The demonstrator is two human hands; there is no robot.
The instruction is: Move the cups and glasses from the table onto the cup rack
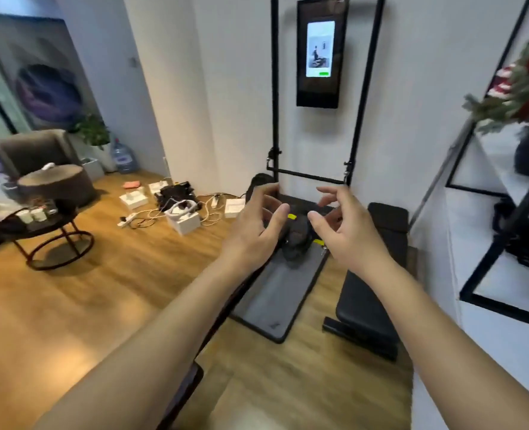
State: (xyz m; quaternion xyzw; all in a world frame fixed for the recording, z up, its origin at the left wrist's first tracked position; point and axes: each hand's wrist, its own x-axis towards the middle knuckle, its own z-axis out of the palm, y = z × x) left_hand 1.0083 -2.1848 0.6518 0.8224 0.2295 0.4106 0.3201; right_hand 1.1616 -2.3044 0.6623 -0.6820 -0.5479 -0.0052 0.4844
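Nearest the camera, two bare forearms reach forward over a wood-grain floor (71, 305). The left hand (251, 231) and right hand (347, 234) hang side by side in mid-air, close but apart, fingers loosely curved and spread; neither holds anything.

Below them, a flat grey mat (275, 299) with a thin dark frame lies on the floor, a padded black bench (371, 293) to its right. A dark upright frame (275, 88) and a glossy wall screen (319, 54) stand against the far white wall.

At far left, a small round table (55, 218) with a dark top and ring-shaped metal base carries two small pale cups (32, 215), well apart from both hands. Whether other glasses stand there cannot be told, and no cup rack can be made out.

The cups look glazed and rigid, so probably light, smooth, somewhat slippery and breakable. A wrap of fingers around the wall, or a handle if one exists, seems the soundest hold.

White boxes (184, 221) and loose cables (145, 217) are scattered on the far floor. Black-framed shelves (505, 231) rise at right.
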